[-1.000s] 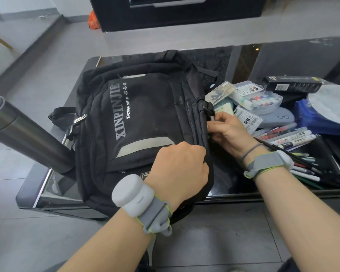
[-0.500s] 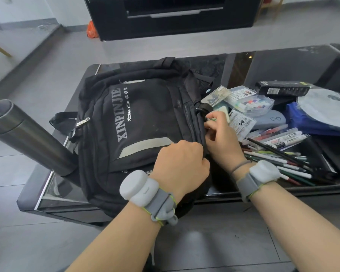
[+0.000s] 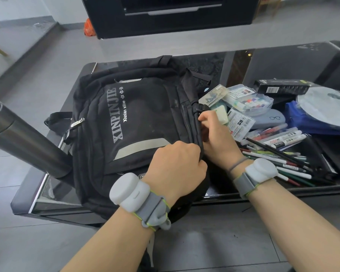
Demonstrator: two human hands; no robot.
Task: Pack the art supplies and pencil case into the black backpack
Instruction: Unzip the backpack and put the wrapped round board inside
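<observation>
The front panel of the black backpack (image 3: 137,122) carries the brand XINPINJIE in large pale capitals, with the smaller line "Xiuxian xilie" beside it and three small stars at the end (all run lengthwise along the panel). A pale blue case (image 3: 269,119) shows a printed eyeglasses sign. Print on the packets, markers and black box is too small to read.

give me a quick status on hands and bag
Left hand grips backpack edge. Right hand pinches at its side zipper. Pens and marker box unpacked beside it. Nothing blocking.
</observation>
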